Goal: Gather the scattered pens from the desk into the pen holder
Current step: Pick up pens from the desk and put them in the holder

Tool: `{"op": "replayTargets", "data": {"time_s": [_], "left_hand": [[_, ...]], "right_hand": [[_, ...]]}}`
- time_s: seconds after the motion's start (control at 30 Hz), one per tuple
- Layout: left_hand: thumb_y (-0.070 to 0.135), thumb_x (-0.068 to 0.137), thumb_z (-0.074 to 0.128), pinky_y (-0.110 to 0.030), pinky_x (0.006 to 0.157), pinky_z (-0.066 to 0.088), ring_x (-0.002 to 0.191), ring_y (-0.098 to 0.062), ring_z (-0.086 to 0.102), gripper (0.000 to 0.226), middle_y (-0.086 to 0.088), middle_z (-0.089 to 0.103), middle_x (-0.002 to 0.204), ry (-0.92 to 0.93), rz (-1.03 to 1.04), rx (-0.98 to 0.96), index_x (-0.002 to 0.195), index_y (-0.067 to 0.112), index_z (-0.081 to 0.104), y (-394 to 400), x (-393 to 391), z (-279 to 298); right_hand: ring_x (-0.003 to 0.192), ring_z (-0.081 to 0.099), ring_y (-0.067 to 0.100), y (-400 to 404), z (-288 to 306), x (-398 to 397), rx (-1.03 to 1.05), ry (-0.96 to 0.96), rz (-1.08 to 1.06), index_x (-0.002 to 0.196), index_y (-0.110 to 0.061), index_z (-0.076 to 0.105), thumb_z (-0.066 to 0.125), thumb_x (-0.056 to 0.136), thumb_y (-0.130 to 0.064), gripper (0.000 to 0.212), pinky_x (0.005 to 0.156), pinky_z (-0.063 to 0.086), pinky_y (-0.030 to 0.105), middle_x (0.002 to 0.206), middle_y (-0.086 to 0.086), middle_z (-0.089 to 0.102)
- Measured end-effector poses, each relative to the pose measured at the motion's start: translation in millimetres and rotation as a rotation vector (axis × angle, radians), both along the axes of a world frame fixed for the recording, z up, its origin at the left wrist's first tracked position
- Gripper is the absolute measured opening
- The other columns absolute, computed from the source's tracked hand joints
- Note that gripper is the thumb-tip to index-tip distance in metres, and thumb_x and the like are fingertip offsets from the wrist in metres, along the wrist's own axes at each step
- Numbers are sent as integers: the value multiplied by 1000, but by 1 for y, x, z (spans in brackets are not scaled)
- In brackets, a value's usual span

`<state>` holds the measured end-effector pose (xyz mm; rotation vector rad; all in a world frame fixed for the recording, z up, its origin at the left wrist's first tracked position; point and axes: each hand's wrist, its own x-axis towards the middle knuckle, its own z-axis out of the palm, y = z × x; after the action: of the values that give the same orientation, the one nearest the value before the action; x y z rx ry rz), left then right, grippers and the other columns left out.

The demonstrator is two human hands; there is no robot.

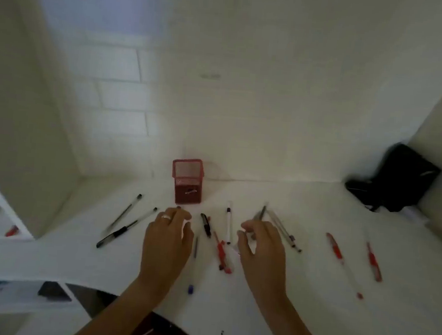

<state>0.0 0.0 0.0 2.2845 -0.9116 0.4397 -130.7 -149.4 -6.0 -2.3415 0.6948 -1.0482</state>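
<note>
A red mesh pen holder stands empty at the back of the white desk. Pens lie scattered in front of it: two black ones at the left, a black marker, a white pen, a red pen, a blue-tipped pen, clear pens and two red pens at the right. My left hand, wearing a ring, hovers with fingers spread and nothing in it. My right hand pinches a blurred grey pen between thumb and fingers.
A black bag sits in the far right corner against the wall. A white shelf unit at the left holds a red pen. The desk's curved front edge runs close to my body, with a dark chair below.
</note>
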Motion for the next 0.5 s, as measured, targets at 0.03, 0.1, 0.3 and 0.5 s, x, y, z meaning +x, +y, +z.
{"op": "replayTargets", "data": {"time_s": [0.03,0.1,0.3,0.5], "left_hand": [[11,92,59,-32,77,56,90,-15,64,17,0,68,103,-8,-4,-25,106,16,67,1,-3,-7],[13,93,56,-32,77,55,89,-14,63,16,1,67,101,-19,5,-49,104,16,67,2,-5,-19],[29,94,54,-30,81,50,93,-13,58,14,6,64,99,-33,-2,-80,100,22,65,4,-5,-35],[42,90,55,-30,78,49,82,-14,56,23,3,61,86,-122,-131,56,92,21,62,5,-11,-41]], "right_hand": [[85,60,9,2,-7,2,-26,-11,7,103,-20,68,68,92,-21,11,77,45,11,95,-7,64],[85,59,9,4,-20,6,-70,11,4,103,-21,68,66,92,-23,11,76,47,15,94,-6,64],[80,56,10,5,-38,5,-224,-11,-2,92,-16,69,66,91,-12,5,74,44,17,88,-3,64],[73,55,13,16,-41,6,-321,134,127,88,-17,66,63,95,-21,8,65,51,27,82,-3,59]]}}
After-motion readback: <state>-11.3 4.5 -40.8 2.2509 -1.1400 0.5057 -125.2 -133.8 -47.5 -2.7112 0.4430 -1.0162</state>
